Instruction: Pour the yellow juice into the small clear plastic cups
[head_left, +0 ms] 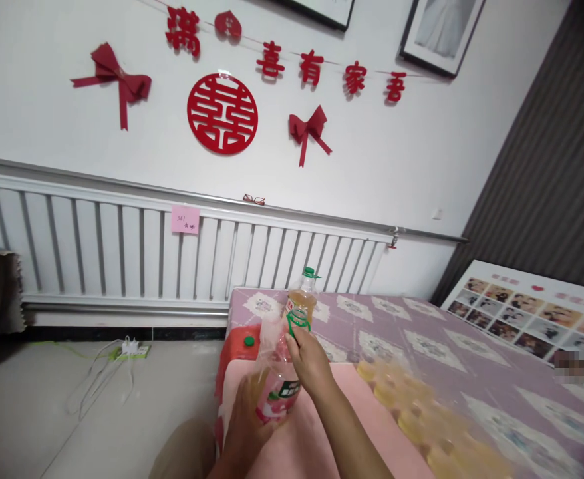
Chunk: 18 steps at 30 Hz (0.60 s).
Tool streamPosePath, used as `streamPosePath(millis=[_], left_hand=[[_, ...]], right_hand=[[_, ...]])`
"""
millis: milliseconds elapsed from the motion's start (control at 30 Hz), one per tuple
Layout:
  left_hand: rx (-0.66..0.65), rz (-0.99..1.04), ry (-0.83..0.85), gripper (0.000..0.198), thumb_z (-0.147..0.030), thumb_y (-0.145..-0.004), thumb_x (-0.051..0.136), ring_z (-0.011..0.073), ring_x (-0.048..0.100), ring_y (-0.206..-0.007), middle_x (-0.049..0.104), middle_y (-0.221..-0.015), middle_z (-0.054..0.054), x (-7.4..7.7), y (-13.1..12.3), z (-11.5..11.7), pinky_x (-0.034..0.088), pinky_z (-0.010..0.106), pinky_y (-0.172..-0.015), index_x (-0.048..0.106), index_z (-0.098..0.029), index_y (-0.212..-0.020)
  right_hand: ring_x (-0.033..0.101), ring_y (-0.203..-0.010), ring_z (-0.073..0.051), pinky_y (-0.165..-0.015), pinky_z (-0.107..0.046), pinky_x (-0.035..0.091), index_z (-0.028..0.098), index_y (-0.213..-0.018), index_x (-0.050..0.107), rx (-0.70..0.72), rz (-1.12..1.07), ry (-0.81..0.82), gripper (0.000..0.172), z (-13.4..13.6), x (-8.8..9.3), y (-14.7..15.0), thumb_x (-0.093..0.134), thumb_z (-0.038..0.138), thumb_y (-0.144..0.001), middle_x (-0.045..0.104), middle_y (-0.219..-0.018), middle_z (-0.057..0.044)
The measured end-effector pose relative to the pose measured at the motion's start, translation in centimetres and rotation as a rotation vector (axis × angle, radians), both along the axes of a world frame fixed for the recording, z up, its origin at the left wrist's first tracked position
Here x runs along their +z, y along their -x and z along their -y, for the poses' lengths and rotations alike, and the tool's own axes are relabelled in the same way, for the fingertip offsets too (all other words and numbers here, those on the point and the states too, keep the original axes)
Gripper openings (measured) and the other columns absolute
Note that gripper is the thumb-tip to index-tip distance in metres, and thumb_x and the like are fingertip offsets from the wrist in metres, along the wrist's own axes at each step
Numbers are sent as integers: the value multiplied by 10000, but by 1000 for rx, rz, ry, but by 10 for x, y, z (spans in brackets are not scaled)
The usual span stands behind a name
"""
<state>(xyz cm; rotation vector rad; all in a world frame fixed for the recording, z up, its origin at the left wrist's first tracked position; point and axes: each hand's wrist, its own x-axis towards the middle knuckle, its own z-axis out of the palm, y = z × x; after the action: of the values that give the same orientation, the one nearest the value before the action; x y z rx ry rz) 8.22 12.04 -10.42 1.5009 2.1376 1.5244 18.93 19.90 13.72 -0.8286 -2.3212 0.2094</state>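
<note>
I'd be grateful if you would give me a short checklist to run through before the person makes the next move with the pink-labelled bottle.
1. Left hand supports the pink-labelled bottle: ok, it is wrapped around the lower body.
2. Right hand has hold at the top: ok, it grips at the green handle.
3. Bottle behind is closed: ok, its green cap is on.
4. Other green cap is in sight: ok, it shows against the red surface.
5. That cap belongs to the pink-labelled bottle: cannot tell.
6. Liquid level in the pink-labelled bottle: cannot tell; hand and label hide it.
</note>
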Motion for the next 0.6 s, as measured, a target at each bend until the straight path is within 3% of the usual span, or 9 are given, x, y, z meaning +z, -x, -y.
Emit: streamPosePath(millis=[133,367,600], left_hand=[[-34,12,-55,901,-596,-751,717,393,397,-1521,491,-1586,246,21,0,1,278,617,-1280,444,-151,-1486],[-125,16,-149,769,-538,-816,696,324,568,-1368,573,-1519,151,60,-12,10,475,549,-1168,428,-299,-1496],[-70,-10,-27,415,-470,-906,639,266,620,-1242,628,-1410,70,83,-21,1,553,491,-1028,629,-281,-1276]], right_hand=[[692,-891,-225,-783,-317,497,210,-956,658,-4,-42,28,251,-10,5,-3,413,263,-973,751,-953,-86],[696,-912,-233,-799,-328,508,206,-1026,677,-28,-86,34,272,-36,-7,-13,424,293,-974,753,-968,-92],[671,-884,-235,-752,-313,493,217,-955,655,-39,-124,1,156,-51,-20,-25,524,285,-908,713,-881,-56]])
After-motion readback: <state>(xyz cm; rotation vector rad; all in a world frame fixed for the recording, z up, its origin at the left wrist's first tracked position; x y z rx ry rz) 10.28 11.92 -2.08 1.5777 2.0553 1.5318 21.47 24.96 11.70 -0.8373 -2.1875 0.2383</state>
